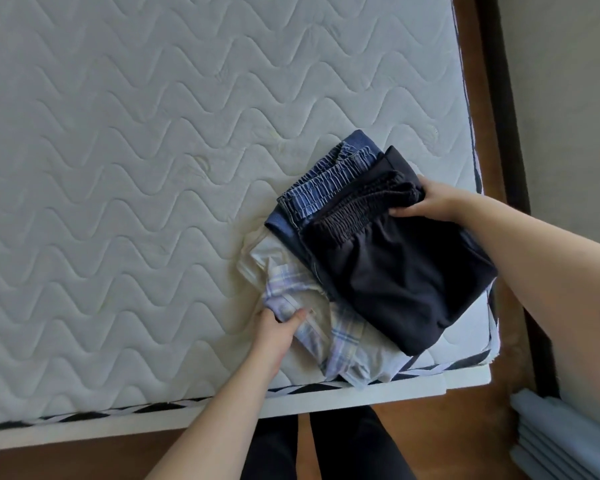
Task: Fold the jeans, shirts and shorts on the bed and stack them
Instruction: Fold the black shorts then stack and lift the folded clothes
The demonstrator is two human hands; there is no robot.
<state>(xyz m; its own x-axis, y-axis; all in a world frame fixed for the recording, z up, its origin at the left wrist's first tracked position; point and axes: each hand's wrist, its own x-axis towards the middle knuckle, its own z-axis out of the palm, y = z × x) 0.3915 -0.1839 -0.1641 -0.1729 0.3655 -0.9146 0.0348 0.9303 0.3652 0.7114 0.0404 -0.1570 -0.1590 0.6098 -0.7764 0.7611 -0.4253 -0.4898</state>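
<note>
A stack of folded clothes is seen at the near right corner of a bare quilted mattress [118, 168]; dark shorts [402, 271] lie on top, over a blue elastic-waisted garment [326, 188], with a pale plaid shirt [326, 327] at the bottom; the shorts' gathered waistband is gripped by the right hand [426, 202], fingers curled together around it; the shirt's near edge is pinched by the left hand [278, 330], thumb on top; a white bed frame [153, 424] and wooden floor [430, 417] are seen below.

Folded clothes stack [388, 268] at mattress [118, 168] corner, left hand [278, 329] gripping plaid shirt [302, 306], right hand [430, 202] on dark shorts [402, 271]
</note>
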